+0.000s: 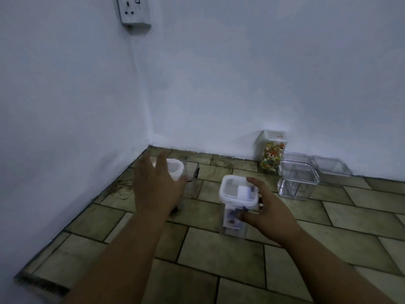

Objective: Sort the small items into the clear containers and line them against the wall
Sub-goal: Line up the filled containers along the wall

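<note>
The right hand (270, 212) wraps its grip around the lidded container (238, 202) on the floor (219, 255); the left hand (156, 183) (fingers spread) hovers beside it.

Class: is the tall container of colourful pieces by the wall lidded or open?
Lidded: the tall container wears a white-rimmed lid on top.

My one head camera looks forward and down from close above the tiled floor (219, 255) into the wall (241, 84) corner.
</note>
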